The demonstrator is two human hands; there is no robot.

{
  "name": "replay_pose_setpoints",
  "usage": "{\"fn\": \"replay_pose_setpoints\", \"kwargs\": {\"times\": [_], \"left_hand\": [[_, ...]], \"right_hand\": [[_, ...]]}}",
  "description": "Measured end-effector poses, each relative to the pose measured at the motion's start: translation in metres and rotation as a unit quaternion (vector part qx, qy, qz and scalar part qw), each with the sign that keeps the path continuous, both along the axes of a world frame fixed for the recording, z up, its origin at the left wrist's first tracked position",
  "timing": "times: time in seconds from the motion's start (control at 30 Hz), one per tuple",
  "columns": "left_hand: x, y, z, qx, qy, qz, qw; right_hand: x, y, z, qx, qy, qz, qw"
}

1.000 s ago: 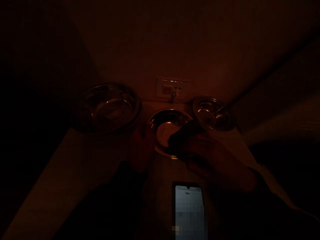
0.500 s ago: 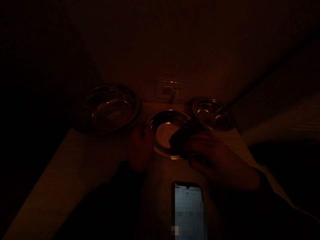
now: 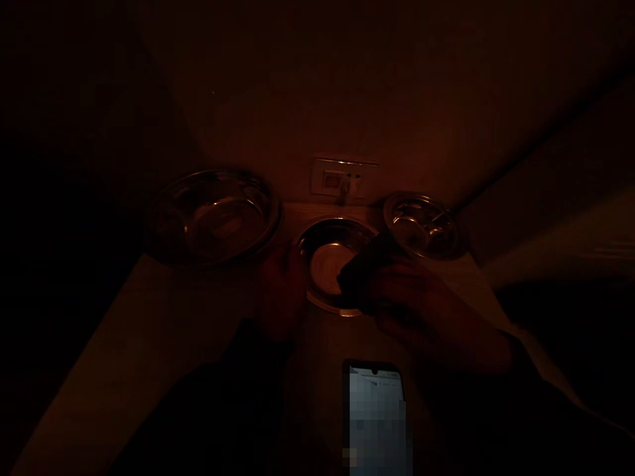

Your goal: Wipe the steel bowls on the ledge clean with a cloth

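Black object (image 3: 370,261) in our right hand (image 3: 419,304), overlapping the right side of a shiny metal bowl (image 3: 327,264) mid-frame.
Our right fingers close round it; darkness hides its material. Our left hand (image 3: 280,297) is at the bowl's left rim, contact and grip too dim to tell. Over the last second almost nothing has shifted, so handling stays at this round, flat-bottomed bowl. Outward: a larger metal dish (image 3: 225,221) left of centre, a smaller dish (image 3: 409,231) at right, a glowing phone (image 3: 380,423) at bottom, a wall socket (image 3: 342,178) above, wood-like tabletop (image 3: 109,344) beneath.
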State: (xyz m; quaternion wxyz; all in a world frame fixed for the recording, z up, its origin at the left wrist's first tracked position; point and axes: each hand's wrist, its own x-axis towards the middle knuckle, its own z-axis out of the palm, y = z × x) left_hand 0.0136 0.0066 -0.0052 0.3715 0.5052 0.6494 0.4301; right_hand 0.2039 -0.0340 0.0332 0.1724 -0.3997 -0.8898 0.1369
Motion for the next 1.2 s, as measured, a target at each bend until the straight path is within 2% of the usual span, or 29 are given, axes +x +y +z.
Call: {"fn": "replay_pose_setpoints", "kwargs": {"times": [0.17,0.4,0.63,0.83,1.07,1.2], "left_hand": [[0.0,0.001,-0.001,0.004,-0.015,0.002,1.0],[-0.002,0.0,-0.001,-0.002,0.008,0.004,1.0],[-0.002,0.001,-0.001,0.002,0.008,0.009,1.0],[-0.004,0.003,-0.003,0.006,0.005,0.007,1.0],[-0.003,0.001,0.0,0.007,0.008,0.003,1.0],[-0.004,0.001,0.001,-0.001,0.001,0.001,1.0]], "right_hand": [[-0.018,-0.005,-0.011,0.01,0.027,0.023,0.999],[0.007,0.001,-0.002,0.0,0.004,0.001,1.0],[-0.019,-0.004,-0.014,0.026,0.028,0.028,0.999],[0.004,0.002,-0.003,0.019,0.011,-0.004,1.0],[-0.019,-0.004,-0.014,0.02,0.033,0.03,0.999],[-0.003,0.0,-0.006,0.013,0.023,0.02,0.999]]}}
